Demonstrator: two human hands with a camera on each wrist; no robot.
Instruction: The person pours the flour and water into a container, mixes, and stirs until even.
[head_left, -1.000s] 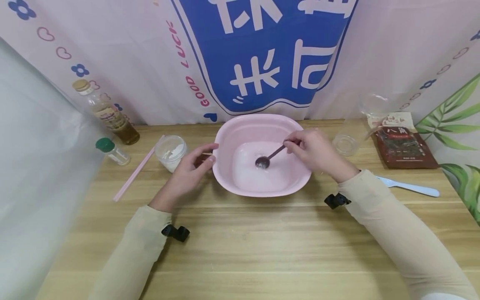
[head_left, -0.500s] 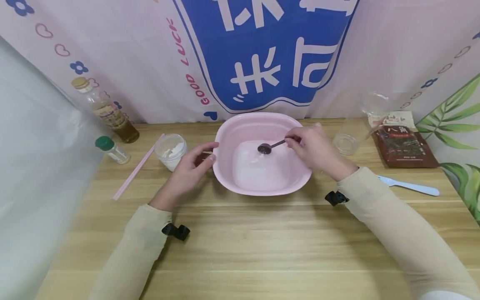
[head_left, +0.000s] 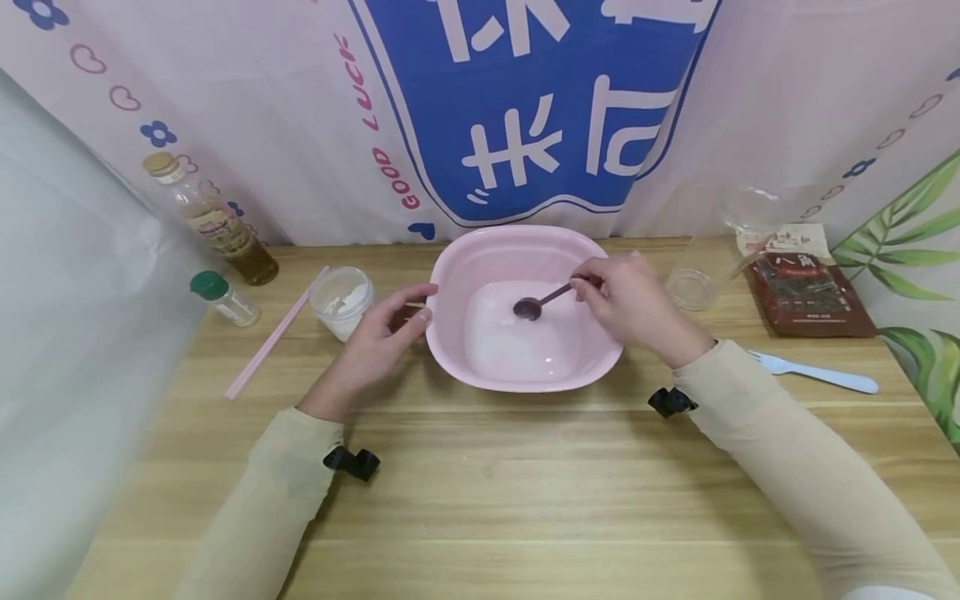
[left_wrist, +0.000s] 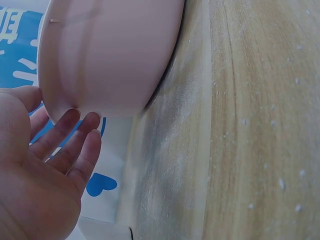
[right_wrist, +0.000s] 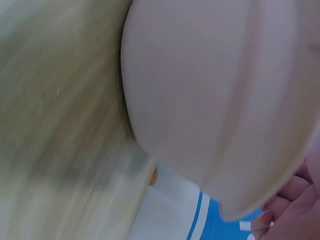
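A pink plastic basin [head_left: 525, 383] stands near the back of the table, its bottom covered by cloudy whitish liquid [head_left: 510, 342] with small glints. My right hand [head_left: 637, 304] pinches the handle of a dark brown measuring spoon [head_left: 528, 309] over the basin's right side. The spoon's round bowl is low in the basin, at the liquid. On the left, my left hand [head_left: 375, 342] touches the basin's rim with its thumb and fingertips; in the left wrist view its relaxed fingers [left_wrist: 70, 145] lie against the outer wall. The spoon is hidden in both wrist views.
Left of the basin stand a clear jar of white powder [head_left: 342, 304], pink chopsticks [head_left: 277, 333], a green-capped shaker [head_left: 225, 298] and an oil bottle [head_left: 217, 225]. To the right are a clear plastic cup [head_left: 693, 283], a brown spice packet [head_left: 810, 292] and a light blue fork [head_left: 825, 375].
The spoon's bowl has moved toward the back of the basin, then slightly back toward the near side. My left hand and the basin have stayed in place.
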